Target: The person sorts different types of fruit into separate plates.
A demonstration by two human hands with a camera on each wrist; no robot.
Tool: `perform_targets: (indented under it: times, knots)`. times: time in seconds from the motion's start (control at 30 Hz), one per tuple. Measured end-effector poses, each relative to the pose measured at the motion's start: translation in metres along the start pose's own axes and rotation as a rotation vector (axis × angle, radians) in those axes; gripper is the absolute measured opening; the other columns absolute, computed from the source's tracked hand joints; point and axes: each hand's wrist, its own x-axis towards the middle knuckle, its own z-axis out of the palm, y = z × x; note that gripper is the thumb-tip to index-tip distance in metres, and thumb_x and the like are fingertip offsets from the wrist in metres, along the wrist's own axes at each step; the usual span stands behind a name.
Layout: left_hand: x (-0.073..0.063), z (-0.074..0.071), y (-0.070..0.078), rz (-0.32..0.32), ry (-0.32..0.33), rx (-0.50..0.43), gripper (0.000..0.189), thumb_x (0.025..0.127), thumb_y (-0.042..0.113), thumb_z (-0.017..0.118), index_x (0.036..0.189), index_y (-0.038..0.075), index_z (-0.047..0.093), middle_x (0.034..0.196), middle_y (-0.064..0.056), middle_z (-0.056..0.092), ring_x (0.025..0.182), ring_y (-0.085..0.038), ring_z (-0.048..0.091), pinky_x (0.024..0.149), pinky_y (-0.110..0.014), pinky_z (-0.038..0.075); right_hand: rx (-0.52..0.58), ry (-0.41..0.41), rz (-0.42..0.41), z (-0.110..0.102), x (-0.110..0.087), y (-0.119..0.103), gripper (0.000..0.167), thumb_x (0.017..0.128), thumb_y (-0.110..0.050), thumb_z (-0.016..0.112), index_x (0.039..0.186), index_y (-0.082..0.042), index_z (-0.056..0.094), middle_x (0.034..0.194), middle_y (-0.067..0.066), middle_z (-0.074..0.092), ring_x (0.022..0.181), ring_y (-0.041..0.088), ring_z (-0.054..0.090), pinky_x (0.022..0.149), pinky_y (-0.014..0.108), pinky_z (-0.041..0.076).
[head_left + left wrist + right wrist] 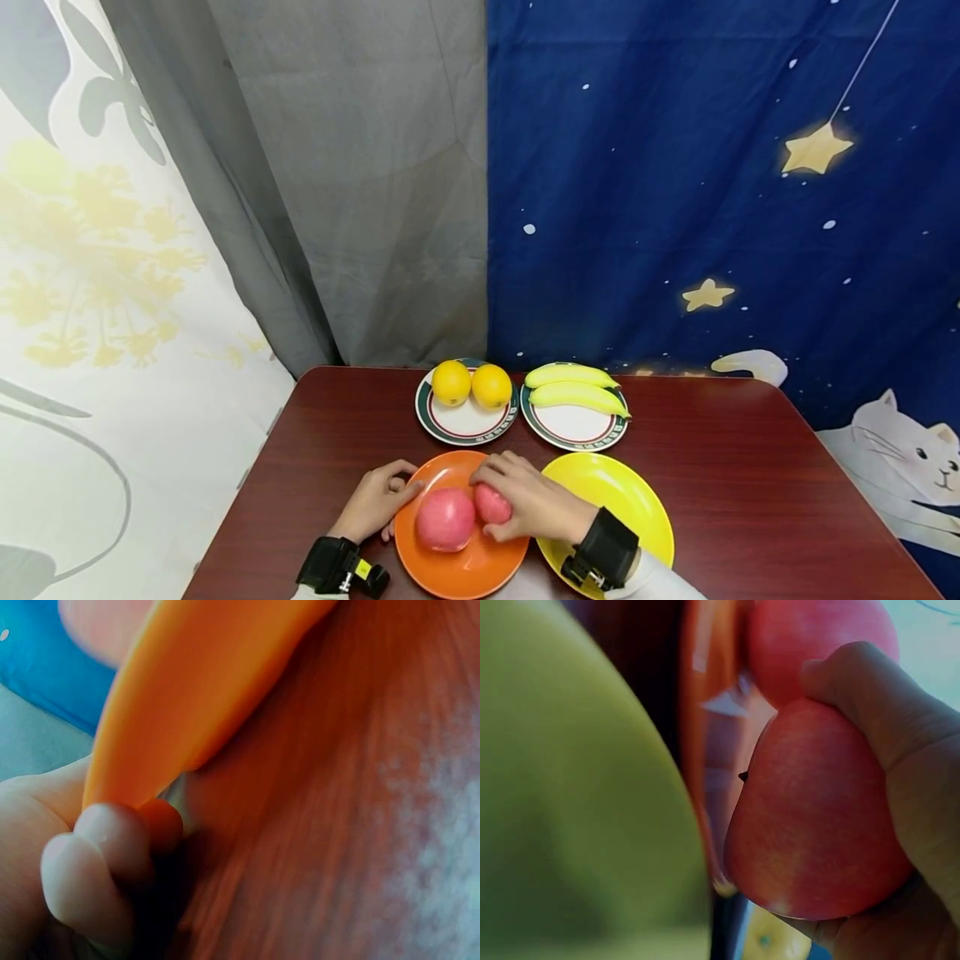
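Observation:
An orange plate (465, 575) lies near the front of the table. My left hand (377, 502) holds its left rim, and the left wrist view shows the fingers (112, 840) curled under the plate edge. On the plate sits a large pink round fruit (446, 520). Beside it, my right hand (528, 498) grips a smaller pinkish-red apple (817, 817) between thumb and fingers, over the plate's right half. The right wrist view shows this apple against the larger fruit (817, 637). Whether it touches the plate, I cannot tell.
A yellow plate (645, 508) sits right of the orange one, partly under my right forearm. Behind are a white plate (467, 425) with two oranges (491, 387) and another plate (573, 423) with two bananas (577, 397). Curtains (390, 208) hang behind the table (750, 483).

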Motion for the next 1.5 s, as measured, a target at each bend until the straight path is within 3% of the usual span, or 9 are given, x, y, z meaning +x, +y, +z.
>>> perform_targets:
  times: [0.17,0.5,0.7,0.83,0.93,1.07,1.17,1.37,1.5]
  knots:
    - [0.000,0.000,0.000,0.002,0.002,-0.004,0.029,0.110,0.028,0.072,0.125,0.003,0.073,0.065,-0.002,0.063,0.036,-0.011,0.052,0.038,-0.031,0.051,0.061,-0.092,0.037,0.008,0.001,-0.008,0.052,0.092,-0.030,0.091,0.138,-0.020,0.068,0.134,-0.004,0.063,0.130,0.019,0.054,0.116,0.040,0.050]
    - [0.000,0.001,-0.001,-0.005,0.006,0.001,0.033,0.110,0.031,0.073,0.126,0.002,0.073,0.065,-0.002,0.063,0.037,-0.011,0.051,0.039,-0.029,0.049,-0.003,-0.104,-0.004,0.008,-0.001,-0.009,0.066,0.094,-0.049,0.090,0.148,-0.022,0.063,0.143,-0.003,0.060,0.136,0.020,0.052,0.118,0.046,0.050]
    - [0.000,0.004,0.000,-0.009,0.002,0.005,0.032,0.109,0.033,0.074,0.124,0.005,0.073,0.063,-0.001,0.062,0.036,-0.012,0.052,0.039,-0.030,0.049,0.049,0.120,0.102,-0.030,-0.034,-0.006,0.066,0.101,-0.043,0.083,0.155,-0.013,0.061,0.153,0.003,0.060,0.140,0.027,0.055,0.116,0.052,0.053]
    - [-0.002,0.002,0.003,-0.012,0.012,0.009,0.033,0.108,0.035,0.075,0.122,0.005,0.073,0.062,-0.001,0.061,0.035,-0.012,0.052,0.038,-0.030,0.050,0.031,0.337,0.282,-0.068,-0.075,0.015,0.056,0.103,-0.031,0.083,0.150,-0.009,0.065,0.148,0.009,0.066,0.136,0.035,0.061,0.111,0.063,0.053]
    - [-0.004,0.001,0.006,-0.026,0.027,0.021,0.033,0.109,0.033,0.074,0.123,0.004,0.073,0.063,-0.001,0.061,0.036,-0.012,0.050,0.039,-0.029,0.049,0.034,0.396,0.445,-0.083,-0.107,0.041,0.050,0.104,-0.028,0.081,0.145,-0.004,0.067,0.140,0.014,0.069,0.130,0.039,0.065,0.106,0.063,0.056]
    - [-0.007,0.000,0.009,-0.049,0.043,0.030,0.032,0.109,0.032,0.075,0.123,0.004,0.073,0.063,0.000,0.061,0.037,-0.013,0.048,0.041,-0.027,0.048,0.131,0.322,0.624,-0.080,-0.138,0.075,0.053,0.105,-0.027,0.080,0.146,0.003,0.064,0.137,0.021,0.068,0.118,0.037,0.068,0.095,0.052,0.064]
    - [-0.006,0.000,0.009,-0.048,0.045,0.024,0.032,0.108,0.033,0.075,0.123,0.005,0.073,0.063,-0.001,0.059,0.036,-0.014,0.049,0.041,-0.028,0.049,0.254,0.248,0.681,-0.070,-0.150,0.094,0.057,0.104,-0.027,0.080,0.147,0.006,0.060,0.130,0.021,0.070,0.106,0.030,0.069,0.085,0.038,0.064]
    - [-0.002,-0.002,0.008,-0.015,0.022,0.032,0.033,0.110,0.035,0.073,0.122,0.005,0.074,0.062,-0.001,0.061,0.036,-0.015,0.052,0.041,-0.032,0.052,0.390,0.195,0.662,-0.058,-0.158,0.112,0.042,0.102,-0.017,0.082,0.135,0.006,0.068,0.107,0.007,0.072,0.090,0.022,0.065,0.074,0.028,0.060]
    - [0.000,-0.018,0.020,0.007,0.010,0.086,0.026,0.112,0.025,0.069,0.123,0.002,0.073,0.062,-0.002,0.065,0.038,-0.016,0.059,0.043,-0.034,0.056,0.388,0.188,0.643,-0.056,-0.157,0.113,0.028,0.102,-0.010,0.080,0.126,0.004,0.073,0.103,0.005,0.072,0.090,0.021,0.064,0.074,0.027,0.059]
